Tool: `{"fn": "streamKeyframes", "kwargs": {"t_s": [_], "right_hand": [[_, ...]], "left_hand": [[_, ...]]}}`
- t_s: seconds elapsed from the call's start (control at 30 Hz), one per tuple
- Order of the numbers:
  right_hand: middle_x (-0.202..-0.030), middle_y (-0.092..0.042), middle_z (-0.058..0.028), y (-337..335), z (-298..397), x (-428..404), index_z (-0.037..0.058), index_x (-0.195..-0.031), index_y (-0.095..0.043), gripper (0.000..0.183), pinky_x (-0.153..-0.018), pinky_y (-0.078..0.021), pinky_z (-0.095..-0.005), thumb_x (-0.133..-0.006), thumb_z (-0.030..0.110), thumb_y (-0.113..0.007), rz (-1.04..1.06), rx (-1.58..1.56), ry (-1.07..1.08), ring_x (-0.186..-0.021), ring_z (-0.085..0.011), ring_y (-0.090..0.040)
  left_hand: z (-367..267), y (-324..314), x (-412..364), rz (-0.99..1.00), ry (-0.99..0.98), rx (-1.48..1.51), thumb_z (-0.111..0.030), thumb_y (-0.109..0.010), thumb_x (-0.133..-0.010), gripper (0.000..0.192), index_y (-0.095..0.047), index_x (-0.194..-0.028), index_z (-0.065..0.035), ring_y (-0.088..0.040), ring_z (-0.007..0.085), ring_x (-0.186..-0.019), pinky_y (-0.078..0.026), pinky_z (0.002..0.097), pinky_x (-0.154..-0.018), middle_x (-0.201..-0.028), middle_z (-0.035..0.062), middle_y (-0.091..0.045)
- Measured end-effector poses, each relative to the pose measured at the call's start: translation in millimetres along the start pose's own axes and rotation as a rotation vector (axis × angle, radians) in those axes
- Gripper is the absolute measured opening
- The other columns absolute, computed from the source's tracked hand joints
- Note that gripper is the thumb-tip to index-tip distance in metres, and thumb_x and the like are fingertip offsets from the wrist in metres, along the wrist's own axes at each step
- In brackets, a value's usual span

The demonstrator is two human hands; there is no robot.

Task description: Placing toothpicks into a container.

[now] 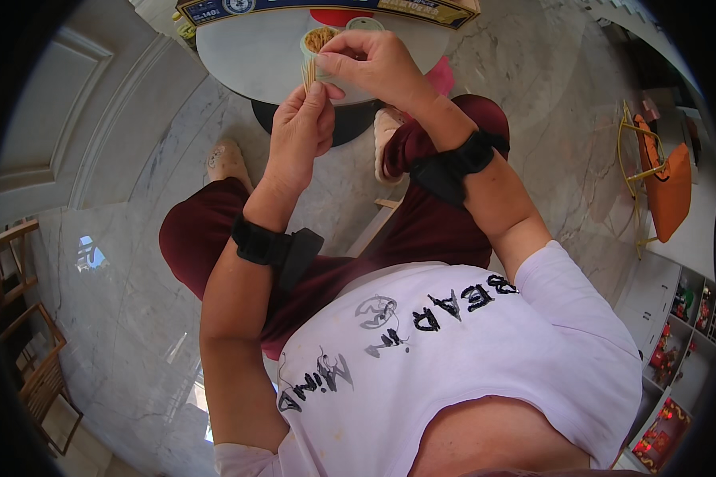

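Note:
My left hand (pixel 303 122) grips a small bundle of thin wooden toothpicks (pixel 308 76), which stand up from between thumb and fingers. Just above and to the right, my right hand (pixel 373 59) reaches in from the right, its thumb and index finger close together near the tops of the sticks. Whether anything is between those fingertips is too small to tell. Behind the hands, a pale green round container (pixel 305 45) on the table holds many more toothpicks (pixel 320 39). A pale green round lid (pixel 365 24) lies beside it, partly hidden by my right hand.
The round white table (pixel 238 56) has a dark base. A long printed cardboard box (pixel 286 7) and a red round object (pixel 341 16) are at its far side. Something pink (pixel 440 76) shows at the right edge. A yellow-capped bottle (pixel 184 30) stands at the left.

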State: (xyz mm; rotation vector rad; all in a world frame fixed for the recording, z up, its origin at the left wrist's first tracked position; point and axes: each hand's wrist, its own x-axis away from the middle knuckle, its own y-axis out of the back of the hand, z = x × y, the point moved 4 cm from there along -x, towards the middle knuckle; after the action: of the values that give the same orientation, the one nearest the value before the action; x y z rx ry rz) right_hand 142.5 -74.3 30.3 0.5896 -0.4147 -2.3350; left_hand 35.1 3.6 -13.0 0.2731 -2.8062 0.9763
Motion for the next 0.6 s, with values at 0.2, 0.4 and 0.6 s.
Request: {"fn": "streamKeyframes", "kwargs": {"t_s": [0.2,0.4,0.6], "right_hand": [[-0.075,-0.061,0.0007,-5,-1,2,0.0002,-0.090,-0.064,0.018,-0.064,-0.0445,-0.0187,-0.081,0.016,-0.064,0.140,-0.165,-0.122,-0.069,-0.0038,-0.054],[-0.071,-0.064,-0.0029,-2,-5,0,0.0005,-0.085,-0.066,0.019,-0.060,-0.0469,-0.0202,-0.077,0.018,-0.067,0.073,-0.115,-0.069,-0.064,-0.0063,-0.057],[-0.072,-0.061,0.0031,11,-1,-5,0.0030,-0.091,-0.065,0.016,-0.059,-0.0436,-0.0181,-0.079,0.014,-0.066,-0.089,-0.077,-0.001,-0.066,-0.0028,-0.054]], "left_hand": [[1,0,0,0.008,0.002,-0.009,-0.027,-0.037,-0.097,0.025,-0.052,-0.092,-0.0077,-0.022,0.0011,-0.045,-0.018,0.0162,-0.039,-0.057,-0.0071,-0.030],[0,2,0,-0.053,-0.006,0.024,-0.027,-0.037,-0.097,0.024,-0.052,-0.092,-0.0085,-0.022,0.0016,-0.045,-0.018,0.0165,-0.038,-0.057,-0.0069,-0.030],[0,4,0,-0.063,-0.014,0.017,-0.026,-0.038,-0.097,0.023,-0.053,-0.091,-0.0089,-0.022,0.0016,-0.045,-0.018,0.0167,-0.038,-0.057,-0.0069,-0.030]]}}
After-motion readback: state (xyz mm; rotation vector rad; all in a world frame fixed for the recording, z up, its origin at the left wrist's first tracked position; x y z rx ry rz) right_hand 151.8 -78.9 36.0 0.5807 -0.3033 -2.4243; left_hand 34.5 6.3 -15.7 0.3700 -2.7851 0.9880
